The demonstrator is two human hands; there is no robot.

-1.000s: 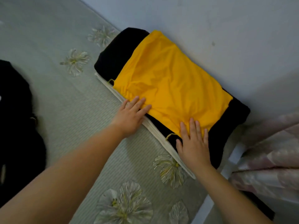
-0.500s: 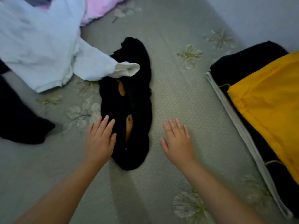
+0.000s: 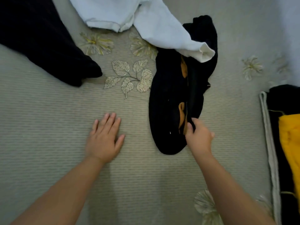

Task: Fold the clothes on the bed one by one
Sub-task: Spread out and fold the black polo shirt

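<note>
A crumpled black garment with orange patches [image 3: 170,98] lies in a long bunch on the bed, centre right. My right hand [image 3: 198,137] pinches its near right edge between thumb and fingers. My left hand [image 3: 103,138] rests flat on the bedsheet to the left of the garment, fingers spread, holding nothing. A white long-sleeved garment [image 3: 146,18] lies at the top, its cuff draped over the black garment's far end. Another dark garment [image 3: 42,41] sprawls at the upper left.
A folded stack with a yellow garment [image 3: 290,143] on black clothes and a pale one underneath sits at the right edge. The bedsheet [image 3: 65,111] is grey-green with embroidered leaves and flowers. A white wall shows at the top right.
My view swung left from the folded stack to the loose clothes. My right hand moved onto the black garment and gripped its edge; my left hand shifted left, off the garment onto the sheet.
</note>
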